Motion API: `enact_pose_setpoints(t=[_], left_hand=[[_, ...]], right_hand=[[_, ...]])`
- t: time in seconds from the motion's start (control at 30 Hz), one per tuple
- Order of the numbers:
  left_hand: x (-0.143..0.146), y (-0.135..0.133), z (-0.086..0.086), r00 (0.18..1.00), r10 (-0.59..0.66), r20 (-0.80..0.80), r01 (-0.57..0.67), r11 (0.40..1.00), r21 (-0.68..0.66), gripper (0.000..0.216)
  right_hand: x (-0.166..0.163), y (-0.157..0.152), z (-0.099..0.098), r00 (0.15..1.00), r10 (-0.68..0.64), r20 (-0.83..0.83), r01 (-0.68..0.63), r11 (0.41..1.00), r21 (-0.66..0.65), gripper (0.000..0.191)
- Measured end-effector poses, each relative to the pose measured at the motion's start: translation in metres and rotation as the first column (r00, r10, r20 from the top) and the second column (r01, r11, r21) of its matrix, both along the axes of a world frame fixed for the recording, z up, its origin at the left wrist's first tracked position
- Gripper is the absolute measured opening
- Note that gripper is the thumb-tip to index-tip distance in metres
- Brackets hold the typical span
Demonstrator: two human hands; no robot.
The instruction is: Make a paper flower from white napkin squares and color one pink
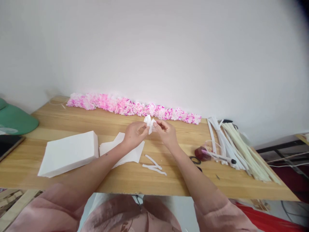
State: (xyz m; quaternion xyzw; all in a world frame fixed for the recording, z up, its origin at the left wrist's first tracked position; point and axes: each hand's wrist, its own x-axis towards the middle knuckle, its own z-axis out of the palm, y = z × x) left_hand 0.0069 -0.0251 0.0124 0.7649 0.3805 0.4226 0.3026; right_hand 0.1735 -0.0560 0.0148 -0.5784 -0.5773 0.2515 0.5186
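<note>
A small gathered piece of white tissue paper (149, 121) is pinched between my two hands, above the middle of the table. My left hand (135, 132) grips its left side with thumb and fingertips. On its right side, my right hand (167, 132) pinches it the same way. Under my left forearm lie several flat white tissue sheets (132, 153), partly hidden. A few short white strips (154, 167) rest on the wood between my forearms. Behind my hands stretches a long row of pink and white paper flowers (130, 106) along the wall.
A thick white tissue stack (70, 151) sits at left, near a green cap (16, 119) and a dark flat device (9, 145). At right are black-handled scissors (195, 160), a dark red bottle (202, 154), a pen (220, 157) and bundles of white and cream strips (243, 151).
</note>
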Motion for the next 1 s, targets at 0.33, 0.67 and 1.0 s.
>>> enact_pose_setpoints(t=[0.33, 0.67, 1.0], left_hand=[[-0.0013, 0.0008, -0.0038, 0.99, 0.043, -0.136, -0.036, 0.998, 0.052, 0.035], [0.0002, 0.0001, -0.0018, 0.991, 0.034, 0.131, -0.007, 0.98, -0.199, 0.029], [0.0023, -0.0037, -0.0022, 0.999, 0.028, -0.034, -0.028, 1.0, 0.008, 0.032]], right_hand=[[-0.0034, -0.0056, -0.0088, 0.845, -0.102, 0.524, -0.099, 0.935, 0.341, 0.021], [-0.0045, -0.0008, -0.0036, 0.974, 0.048, -0.22, -0.073, 0.992, -0.105, 0.026], [-0.0046, -0.0069, -0.0032, 0.964, -0.071, 0.256, 0.029, 0.986, 0.165, 0.025]])
